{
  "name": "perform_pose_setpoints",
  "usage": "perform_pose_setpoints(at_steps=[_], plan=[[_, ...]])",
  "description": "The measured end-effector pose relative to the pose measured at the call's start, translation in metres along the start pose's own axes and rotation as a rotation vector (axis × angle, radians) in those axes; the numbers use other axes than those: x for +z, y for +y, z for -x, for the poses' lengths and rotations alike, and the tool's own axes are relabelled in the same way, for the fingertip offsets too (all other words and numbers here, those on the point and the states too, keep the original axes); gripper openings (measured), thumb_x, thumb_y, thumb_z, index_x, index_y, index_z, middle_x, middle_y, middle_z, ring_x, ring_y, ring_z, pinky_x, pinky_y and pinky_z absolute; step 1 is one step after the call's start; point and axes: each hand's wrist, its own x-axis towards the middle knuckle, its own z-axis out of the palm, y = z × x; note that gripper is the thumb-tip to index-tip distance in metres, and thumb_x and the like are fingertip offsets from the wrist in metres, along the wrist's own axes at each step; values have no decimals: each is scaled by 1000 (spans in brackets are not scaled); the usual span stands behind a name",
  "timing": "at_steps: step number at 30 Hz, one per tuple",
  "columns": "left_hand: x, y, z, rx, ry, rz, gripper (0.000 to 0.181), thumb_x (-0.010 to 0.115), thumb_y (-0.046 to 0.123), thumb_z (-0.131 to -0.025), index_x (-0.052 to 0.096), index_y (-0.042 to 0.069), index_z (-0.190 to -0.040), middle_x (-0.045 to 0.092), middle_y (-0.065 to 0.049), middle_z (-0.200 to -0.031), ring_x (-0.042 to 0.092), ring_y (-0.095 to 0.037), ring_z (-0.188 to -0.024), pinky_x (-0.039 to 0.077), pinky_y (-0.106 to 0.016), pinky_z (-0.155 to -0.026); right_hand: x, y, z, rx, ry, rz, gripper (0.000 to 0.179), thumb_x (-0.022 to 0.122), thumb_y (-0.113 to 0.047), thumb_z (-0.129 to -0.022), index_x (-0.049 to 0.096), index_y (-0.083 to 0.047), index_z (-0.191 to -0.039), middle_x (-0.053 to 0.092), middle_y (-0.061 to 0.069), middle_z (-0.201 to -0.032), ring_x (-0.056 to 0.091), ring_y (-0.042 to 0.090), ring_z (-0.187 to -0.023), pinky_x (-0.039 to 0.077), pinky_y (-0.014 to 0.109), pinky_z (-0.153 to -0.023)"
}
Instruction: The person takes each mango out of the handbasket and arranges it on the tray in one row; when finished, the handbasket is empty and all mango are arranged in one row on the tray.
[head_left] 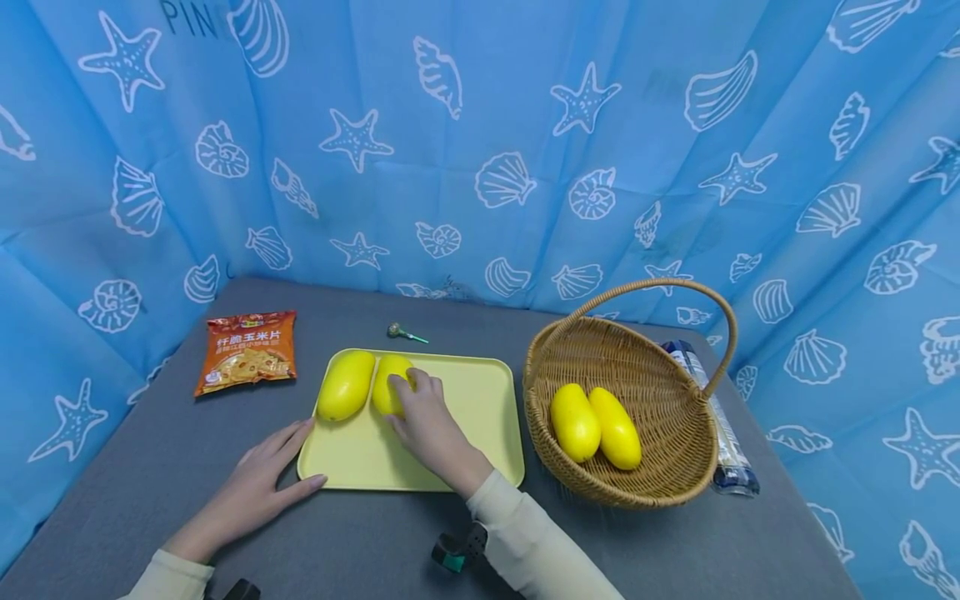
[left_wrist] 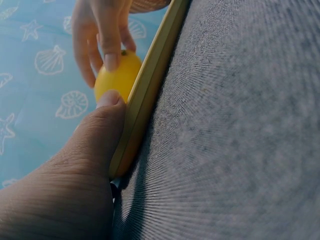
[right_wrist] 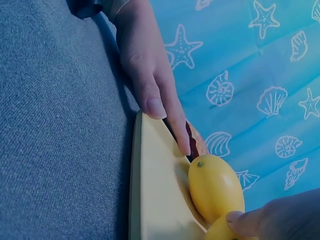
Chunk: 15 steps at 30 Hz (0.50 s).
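A: What is being hidden?

B: The right yellow fruit is being partly covered by the right hand, by whose curled fingers it is being gripped on the tray. The far part of a blue package is being blocked by the basket, and its print cannot be read. In the right wrist view, the right hand is being cut off by the frame.

A: And the left hand?

B: The tray's left rim is being touched by its straight fingers; how firmly cannot be told.

A: How many things are being counted?

B: Four fruits: the right one and the left yellow fruit are being carried by the tray, two fruits by the basket. One snack bag and one lollipop are being borne by the desk.

A: Any room?

B: Only a narrow gap is being left between tray and basket; more is being left along the near rim, crossed by the right sleeve.
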Motion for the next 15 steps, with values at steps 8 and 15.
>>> perform_pose_setpoints(at_steps=[8, 15], plan=[[1, -1, 0, -2, 1, -3, 91, 51, 70, -85, 28, 11, -151, 37, -19, -148, 37, -43, -131, 28, -69, -98, 3, -1, -3, 13, 22, 15, 50, 69, -26, -90, 52, -7, -132, 49, 17, -133, 47, 31, -114, 45, 35, -93], [0, 0, -1, -10, -4, -3, 92, 50, 70, -85, 29, 10, -151, 37, -20, -147, 37, -43, -131, 29, -70, -98, 4, 0, -3, 9, 40, 47, 52, 70, -30, -88, 52, -7, -131, 50, 16, -131, 45, 29, -110, 47, 32, -88]])
